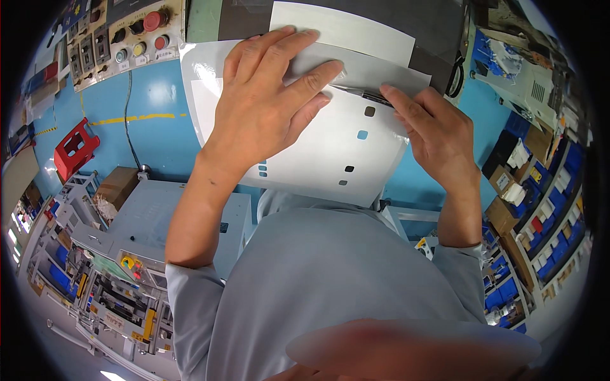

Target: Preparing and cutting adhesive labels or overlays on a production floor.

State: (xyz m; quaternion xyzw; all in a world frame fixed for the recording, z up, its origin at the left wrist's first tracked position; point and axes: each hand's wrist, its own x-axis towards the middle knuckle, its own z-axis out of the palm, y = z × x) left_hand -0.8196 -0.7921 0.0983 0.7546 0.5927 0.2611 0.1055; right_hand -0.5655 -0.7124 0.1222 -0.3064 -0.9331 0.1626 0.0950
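Resting your spread left hand on the white panel, you angle your right hand inward, fingers closed around a slim tool.

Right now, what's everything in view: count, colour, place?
Sheet with cut-outs: one, white, under left hand
Paper strip: one, white, top
Slim tool: one, black and silver, in right hand
Work surface: one, dark, top
Control panel: one, pale, upper left
Stool: one, red, left
Cabinet: one, grey, left
Machinery: some, grey, lower left
Bins: many, blue, right
Cardboard boxes: several, brown, both sides
Floor: one, blue, both sides
Shirt: one, grey, lower centre
Left hand: one, bare, on sheet
Right hand: one, bare, on tool
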